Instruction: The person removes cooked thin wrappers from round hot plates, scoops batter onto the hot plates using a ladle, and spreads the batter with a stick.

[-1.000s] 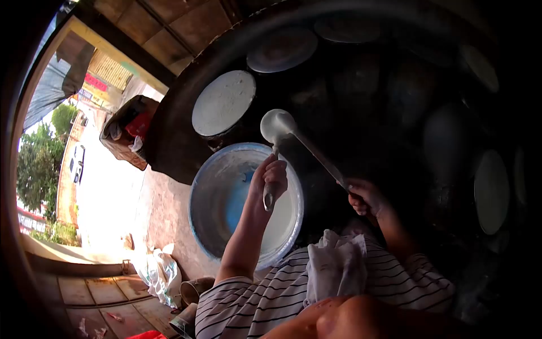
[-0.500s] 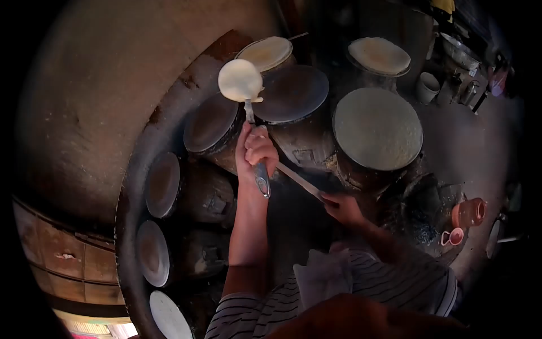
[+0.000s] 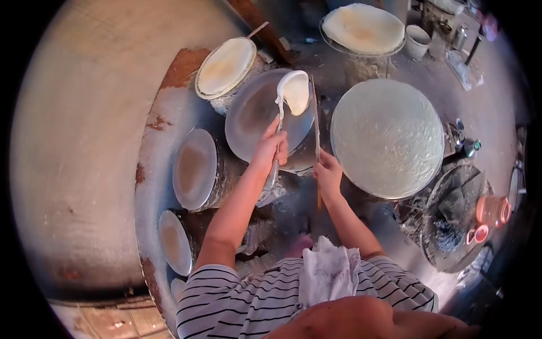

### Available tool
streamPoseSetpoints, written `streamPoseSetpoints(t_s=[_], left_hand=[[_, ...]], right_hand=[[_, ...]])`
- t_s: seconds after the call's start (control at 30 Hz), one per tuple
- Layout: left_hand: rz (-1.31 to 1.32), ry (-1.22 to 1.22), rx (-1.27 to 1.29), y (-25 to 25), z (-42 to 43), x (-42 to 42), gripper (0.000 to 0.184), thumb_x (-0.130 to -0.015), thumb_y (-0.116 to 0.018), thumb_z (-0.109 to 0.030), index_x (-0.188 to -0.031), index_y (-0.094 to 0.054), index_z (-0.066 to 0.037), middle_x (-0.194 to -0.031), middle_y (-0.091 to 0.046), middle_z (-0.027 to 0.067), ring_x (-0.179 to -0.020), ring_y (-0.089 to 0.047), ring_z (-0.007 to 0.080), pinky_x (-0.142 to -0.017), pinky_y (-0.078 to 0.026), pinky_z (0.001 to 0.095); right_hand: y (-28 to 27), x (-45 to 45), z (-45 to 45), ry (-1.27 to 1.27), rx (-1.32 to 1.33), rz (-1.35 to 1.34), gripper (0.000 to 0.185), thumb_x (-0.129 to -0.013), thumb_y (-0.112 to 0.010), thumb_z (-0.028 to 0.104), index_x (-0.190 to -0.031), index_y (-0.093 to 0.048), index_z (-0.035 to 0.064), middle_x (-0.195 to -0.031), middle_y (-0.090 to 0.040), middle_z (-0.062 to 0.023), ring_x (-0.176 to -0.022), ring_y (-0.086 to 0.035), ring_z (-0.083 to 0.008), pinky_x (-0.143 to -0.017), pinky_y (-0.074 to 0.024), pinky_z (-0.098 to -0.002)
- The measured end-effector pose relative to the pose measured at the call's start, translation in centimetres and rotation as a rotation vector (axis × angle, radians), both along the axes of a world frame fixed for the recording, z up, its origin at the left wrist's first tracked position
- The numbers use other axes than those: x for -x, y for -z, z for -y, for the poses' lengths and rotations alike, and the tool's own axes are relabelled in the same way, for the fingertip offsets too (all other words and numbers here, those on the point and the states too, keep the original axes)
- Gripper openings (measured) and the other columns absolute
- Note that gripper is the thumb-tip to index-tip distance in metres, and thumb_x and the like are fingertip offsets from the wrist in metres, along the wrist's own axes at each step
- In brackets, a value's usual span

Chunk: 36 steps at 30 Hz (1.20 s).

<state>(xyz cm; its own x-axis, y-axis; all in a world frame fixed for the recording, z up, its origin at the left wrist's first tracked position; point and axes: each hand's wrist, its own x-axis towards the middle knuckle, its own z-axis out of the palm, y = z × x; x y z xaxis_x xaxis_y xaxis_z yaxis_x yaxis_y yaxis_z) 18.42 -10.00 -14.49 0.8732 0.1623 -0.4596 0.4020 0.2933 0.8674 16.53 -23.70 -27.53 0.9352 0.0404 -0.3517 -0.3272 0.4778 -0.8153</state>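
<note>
My left hand (image 3: pixel 270 151) is wrapped round the handle of a ladle (image 3: pixel 294 92). White batter coats the ladle's tilted bowl, which is over a round grey pan (image 3: pixel 248 116) with a brownish middle. In my right hand (image 3: pixel 328 171) is a long thin flat stick (image 3: pixel 315 121), its upper end beside the ladle bowl. To the right of the stick lies a large round pan covered with a pale, wet-looking layer (image 3: pixel 387 138).
Thin pale rounds rest on a rack (image 3: pixel 227 66) at the upper left and a stand (image 3: pixel 364 28) at the top. More round pans (image 3: pixel 195 168) (image 3: pixel 176 243) curve down the left. A white bucket (image 3: pixel 418 42) stands upper right; a reddish pot (image 3: pixel 493 211) is at right.
The view has swung from the doorway and batter basin to the pans. The ladle has moved from above the basin to over a grey pan, its bowl now tilted; the stick stands more upright.
</note>
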Motion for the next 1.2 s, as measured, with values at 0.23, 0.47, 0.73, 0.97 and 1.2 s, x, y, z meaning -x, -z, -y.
streamPoseSetpoints(t_s=[0.23,0.47,0.73,0.97,1.2], left_hand=[[0.491,0.482,-1.472,4.7,-12.8,-3.4,0.059,-0.084,-0.056,-0.015,-0.137,-0.041,-0.036,-0.075,-0.06,0.0133,-0.075,-0.061,0.0325,-0.068,-0.048,0.0438],[0.492,0.558,-1.478,6.0,-19.0,-8.1,0.055,-0.085,-0.056,-0.016,-0.135,-0.044,-0.034,-0.081,-0.064,0.0133,-0.076,-0.062,0.0318,-0.068,-0.049,0.0433],[0.568,0.427,-1.509,7.5,-24.0,-10.6,0.052,-0.085,-0.056,-0.017,-0.134,-0.046,-0.032,-0.094,-0.066,0.0143,-0.081,-0.062,0.0345,-0.072,-0.049,0.0441],[0.556,0.351,-1.439,9.5,-26.5,-10.5,0.052,-0.084,-0.056,-0.019,-0.134,-0.047,-0.032,-0.099,-0.065,0.0166,-0.089,-0.062,0.0354,-0.075,-0.049,0.0441],[0.353,0.332,-1.511,8.8,-28.5,-9.0,0.053,-0.082,-0.059,-0.018,-0.132,-0.049,-0.032,-0.092,-0.066,0.0174,-0.079,-0.062,0.0374,-0.07,-0.05,0.0446]], right_hand=[[0.9,1.8,-5.7,0.229,0.627,0.303,0.046,-0.067,-0.059,-0.004,-0.112,-0.063,0.0028,-0.098,-0.056,-0.0098,-0.086,-0.056,-0.0184,-0.076,-0.0464,-0.0273],[-1.2,2.8,-9.3,0.23,1.008,0.308,0.042,-0.067,-0.059,-0.004,-0.109,-0.062,0.0008,-0.106,-0.054,-0.0136,-0.095,-0.055,-0.0293,-0.083,-0.0471,-0.0331],[-1.8,0.4,-8.7,0.206,1.401,0.399,0.029,-0.074,-0.056,0.001,-0.1,-0.067,0.007,-0.101,-0.061,-0.0084,-0.095,-0.056,-0.0299,-0.079,-0.0489,-0.0366],[-4.0,-3.8,-10.7,0.176,1.422,0.457,0.028,-0.073,-0.056,0.0,-0.096,-0.069,0.0084,-0.098,-0.062,-0.0054,-0.098,-0.057,-0.0258,-0.08,-0.0494,-0.0338],[-2.6,-4.2,-12.6,0.066,1.262,0.545,0.032,-0.07,-0.058,0.003,-0.101,-0.067,0.0067,-0.099,-0.063,-0.009,-0.091,-0.059,-0.0294,-0.08,-0.0495,-0.0378]])
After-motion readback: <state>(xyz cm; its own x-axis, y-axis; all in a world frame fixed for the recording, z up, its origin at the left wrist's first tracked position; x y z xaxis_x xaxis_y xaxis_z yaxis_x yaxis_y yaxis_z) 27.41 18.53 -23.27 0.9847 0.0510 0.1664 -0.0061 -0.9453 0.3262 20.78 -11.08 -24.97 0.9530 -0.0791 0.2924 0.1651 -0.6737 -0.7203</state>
